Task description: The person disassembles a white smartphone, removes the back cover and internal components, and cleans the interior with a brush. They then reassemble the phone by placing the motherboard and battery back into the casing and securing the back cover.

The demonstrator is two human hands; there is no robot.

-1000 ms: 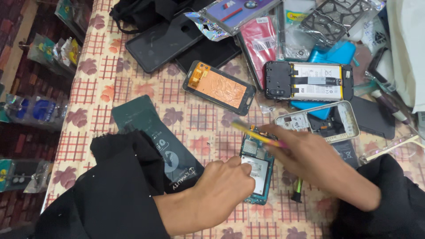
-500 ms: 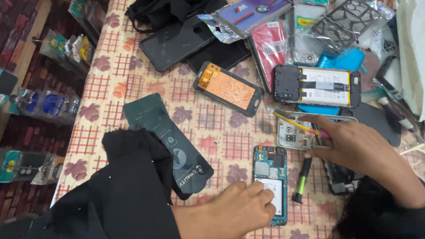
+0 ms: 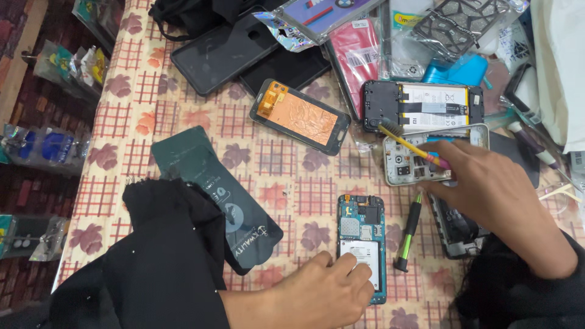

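Observation:
My left hand (image 3: 317, 292) rests on the lower end of an opened phone with a teal frame and bare circuit board (image 3: 361, 233), fingers on its white battery. My right hand (image 3: 487, 189) holds a yellow-handled brush (image 3: 409, 144) whose bristles point up-left over a silver phone frame (image 3: 402, 164). A green and black screwdriver (image 3: 408, 233) lies between the two hands on the cloth.
A checked floral tablecloth (image 3: 286, 176) covers the table. On it lie a dark pouch (image 3: 213, 189), an orange-backed screen (image 3: 300, 117), a black phone with exposed battery (image 3: 423, 106), dark phone backs (image 3: 225, 52), packaged cases (image 3: 359, 52) and black fabric (image 3: 164, 244). The table edge runs along the left.
My right hand has carried the brush from over the teal phone up and right to the silver frame. My left hand slid down to the teal phone's lower end.

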